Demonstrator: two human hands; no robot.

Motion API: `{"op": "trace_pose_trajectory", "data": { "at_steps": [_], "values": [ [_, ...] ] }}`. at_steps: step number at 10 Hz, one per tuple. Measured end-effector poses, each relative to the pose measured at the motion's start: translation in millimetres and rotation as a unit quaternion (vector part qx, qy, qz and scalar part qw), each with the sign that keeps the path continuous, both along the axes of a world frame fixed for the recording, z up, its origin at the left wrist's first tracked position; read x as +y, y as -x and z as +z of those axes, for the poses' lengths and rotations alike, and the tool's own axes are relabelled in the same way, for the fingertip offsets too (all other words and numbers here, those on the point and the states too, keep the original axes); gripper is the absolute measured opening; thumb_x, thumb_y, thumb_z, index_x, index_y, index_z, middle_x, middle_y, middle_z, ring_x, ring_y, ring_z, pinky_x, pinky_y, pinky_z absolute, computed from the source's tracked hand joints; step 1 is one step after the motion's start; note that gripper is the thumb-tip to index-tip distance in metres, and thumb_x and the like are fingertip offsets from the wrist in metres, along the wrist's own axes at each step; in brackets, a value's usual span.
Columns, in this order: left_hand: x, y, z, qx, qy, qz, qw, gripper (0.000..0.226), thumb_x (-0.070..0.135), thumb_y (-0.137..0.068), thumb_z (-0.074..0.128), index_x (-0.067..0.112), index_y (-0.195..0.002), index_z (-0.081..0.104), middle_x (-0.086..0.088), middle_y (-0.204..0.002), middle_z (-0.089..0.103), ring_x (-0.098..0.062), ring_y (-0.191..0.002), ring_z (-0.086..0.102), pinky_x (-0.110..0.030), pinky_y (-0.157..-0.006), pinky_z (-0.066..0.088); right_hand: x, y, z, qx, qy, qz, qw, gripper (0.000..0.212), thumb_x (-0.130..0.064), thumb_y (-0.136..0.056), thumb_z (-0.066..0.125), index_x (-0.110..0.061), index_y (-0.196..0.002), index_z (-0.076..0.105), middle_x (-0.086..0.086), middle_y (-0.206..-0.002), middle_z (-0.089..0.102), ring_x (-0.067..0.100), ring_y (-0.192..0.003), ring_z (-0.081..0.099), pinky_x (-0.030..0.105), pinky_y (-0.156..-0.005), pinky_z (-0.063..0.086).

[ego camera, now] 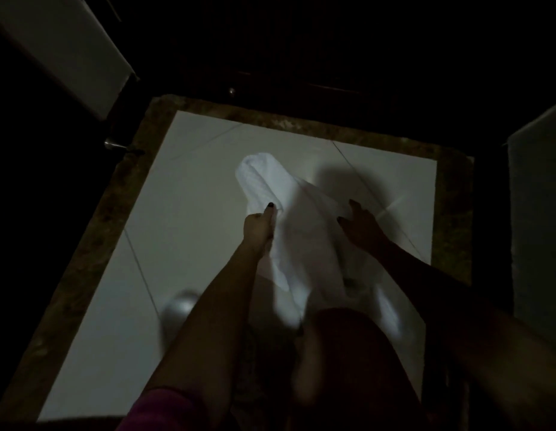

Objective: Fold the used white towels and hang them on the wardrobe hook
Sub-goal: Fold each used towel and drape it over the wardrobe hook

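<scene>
A white towel [298,231] hangs in front of me over a pale tiled floor, bunched at its far end and trailing down toward my legs. My left hand [259,227] pinches the towel's left edge, thumb on top. My right hand [360,223] grips the right edge with curled fingers. The scene is dim. No wardrobe hook shows.
The white tiled floor [183,244] has a dark stone border [115,206]. A dark door or cabinet [301,57] stands ahead with a small knob [231,91]. A pale panel [62,45] is at upper left, another pale surface [538,213] at right. My foot [180,309] shows blurred below.
</scene>
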State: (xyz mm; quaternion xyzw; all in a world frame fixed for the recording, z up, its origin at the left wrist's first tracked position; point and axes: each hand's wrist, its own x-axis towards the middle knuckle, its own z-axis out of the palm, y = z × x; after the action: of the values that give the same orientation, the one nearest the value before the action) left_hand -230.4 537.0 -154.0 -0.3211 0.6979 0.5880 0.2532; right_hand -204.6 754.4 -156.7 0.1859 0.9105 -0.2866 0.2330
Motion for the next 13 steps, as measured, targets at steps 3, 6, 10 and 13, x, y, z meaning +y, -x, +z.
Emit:
{"op": "trace_pose_trajectory", "data": {
  "at_steps": [3,6,10,13],
  "values": [
    [5.5,31.5,-20.0,-0.074,-0.144,0.22,0.962,0.024,0.02,-0.089,0.067,0.009,-0.07,0.057,-0.006,-0.066,0.049,-0.013,-0.049,0.044,-0.023,-0.048,0.037,-0.3,2.1,-23.4,0.027,0.048,-0.074,0.996,0.036,-0.016,-0.096,0.058,0.01,-0.12,0.061,0.027,-0.123,0.062,0.037,-0.116,0.057,0.035,-0.094,0.039],
    [9.0,9.7,92.1,-0.111,-0.33,0.149,0.925,0.064,0.055,-0.093,0.048,0.009,-0.137,0.043,-0.012,-0.134,0.053,-0.026,-0.124,0.051,-0.037,-0.099,0.044,-37.5,4.9,153.4,0.126,0.23,0.005,0.965,0.021,-0.01,-0.096,0.058,-0.003,-0.114,0.065,0.01,-0.113,0.067,0.012,-0.095,0.061,0.006,-0.079,0.043],
    [0.2,-2.6,403.5,-0.092,-0.287,0.045,0.952,0.02,0.021,-0.102,0.045,0.01,-0.098,0.061,-0.004,-0.085,0.065,-0.016,-0.08,0.06,-0.032,-0.082,0.049,-55.6,-26.2,462.1,0.089,0.158,0.233,0.955,0.032,0.001,-0.095,0.055,0.0,-0.127,0.059,0.018,-0.13,0.061,0.03,-0.122,0.056,0.02,-0.1,0.037],
    [-33.7,-64.4,667.4,0.071,-0.294,0.029,0.953,0.021,0.015,-0.097,0.051,0.004,-0.111,0.063,-0.012,-0.089,0.072,-0.019,-0.077,0.069,-0.032,-0.07,0.058,-61.8,-86.2,709.9,0.165,0.098,0.314,0.93,0.03,-0.014,-0.093,0.062,-0.011,-0.123,0.065,0.015,-0.131,0.056,0.026,-0.118,0.055,0.028,-0.099,0.041]
  ]
}}
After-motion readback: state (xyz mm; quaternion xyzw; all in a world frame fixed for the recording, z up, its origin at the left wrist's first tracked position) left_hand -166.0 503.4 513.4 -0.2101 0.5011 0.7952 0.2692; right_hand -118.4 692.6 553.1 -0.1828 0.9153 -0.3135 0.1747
